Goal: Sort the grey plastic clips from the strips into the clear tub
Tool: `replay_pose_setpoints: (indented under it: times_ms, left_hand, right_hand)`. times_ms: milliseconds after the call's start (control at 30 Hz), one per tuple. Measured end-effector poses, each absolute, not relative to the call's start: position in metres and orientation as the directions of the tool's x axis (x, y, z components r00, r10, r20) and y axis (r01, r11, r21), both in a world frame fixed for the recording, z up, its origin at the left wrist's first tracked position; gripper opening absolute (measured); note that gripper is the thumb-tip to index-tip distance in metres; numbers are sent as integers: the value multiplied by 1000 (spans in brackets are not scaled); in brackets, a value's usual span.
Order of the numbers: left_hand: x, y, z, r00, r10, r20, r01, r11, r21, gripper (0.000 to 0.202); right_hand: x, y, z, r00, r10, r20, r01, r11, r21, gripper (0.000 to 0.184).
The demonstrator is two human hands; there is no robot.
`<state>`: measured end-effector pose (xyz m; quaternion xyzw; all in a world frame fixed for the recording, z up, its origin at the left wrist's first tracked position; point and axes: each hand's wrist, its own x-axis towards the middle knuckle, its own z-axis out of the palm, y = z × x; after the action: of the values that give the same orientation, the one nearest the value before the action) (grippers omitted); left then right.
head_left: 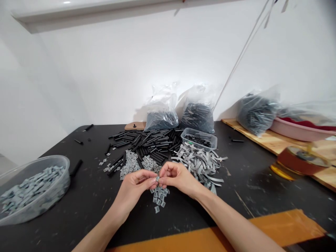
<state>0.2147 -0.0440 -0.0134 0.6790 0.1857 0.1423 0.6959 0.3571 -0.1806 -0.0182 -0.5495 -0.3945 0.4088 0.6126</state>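
Note:
Between the fingertips of my left hand (138, 187) and my right hand (177, 177) is a small grey plastic piece (158, 178). Both hands are pinched closed on it, and the fingers hide much of its shape. Just below them lies a small heap of similar grey pieces (159, 196) on the dark table. More grey pieces (130, 161) are piled behind my left hand. To the right of my right hand spreads a heap of grey strips (199, 161). Beyond these lie many black tubes (149, 140).
A clear tub (59, 185) of grey pieces stands at left. A clear box (212, 141) holds small black parts. Plastic bags (198, 113) lean on the wall. At right are a tape roll (296, 161), a pink basin (301, 131) and wooden boards (246, 136). Orange tape (178, 241) crosses the near edge.

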Motion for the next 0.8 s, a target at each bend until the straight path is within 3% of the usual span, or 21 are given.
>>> replay_pose_setpoints:
  times_ms: [267,800]
  left_hand:
    - [217,-48,-14,887,462,20,57,-153,987,13]
    - [217,-54,-15,883,463,78,-19,-132,991,17]
  right_hand:
    - [355,-179,-20,360,931,60,-95,101,-990,31]
    - [350,-179,-12,427,900,92,-137,165,-977,26]
